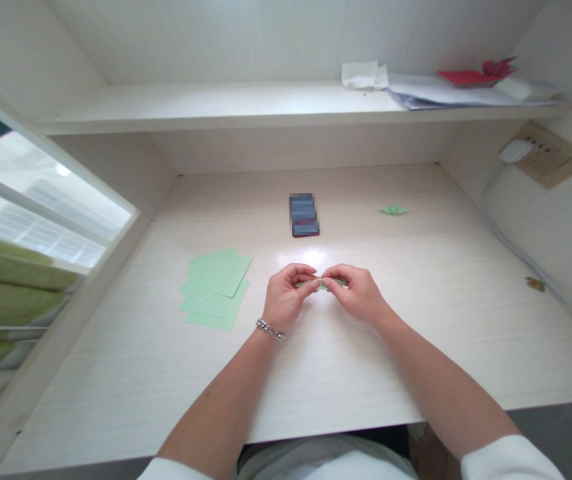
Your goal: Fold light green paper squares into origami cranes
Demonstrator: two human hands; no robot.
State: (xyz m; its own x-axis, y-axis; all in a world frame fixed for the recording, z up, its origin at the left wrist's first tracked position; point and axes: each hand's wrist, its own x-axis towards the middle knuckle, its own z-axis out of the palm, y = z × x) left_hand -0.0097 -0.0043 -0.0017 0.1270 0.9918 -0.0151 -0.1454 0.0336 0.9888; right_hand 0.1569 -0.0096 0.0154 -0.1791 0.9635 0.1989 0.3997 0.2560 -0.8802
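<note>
My left hand [286,293] and my right hand [356,290] meet over the middle of the white desk [316,360]. Both pinch a small folded piece of green paper [322,284], held between the fingertips and mostly hidden by the fingers. A silver bracelet sits on my left wrist. To the left of my hands lies a loose stack of green paper sheets [216,287]. A finished small green folded paper figure [394,210] rests farther back on the right.
A dark phone [304,215] lies flat behind my hands. On the shelf above sit white papers [436,93], a crumpled tissue and a red folded paper piece [481,73]. A wall socket with a charger and cable [521,157] is at the right; a window at the left.
</note>
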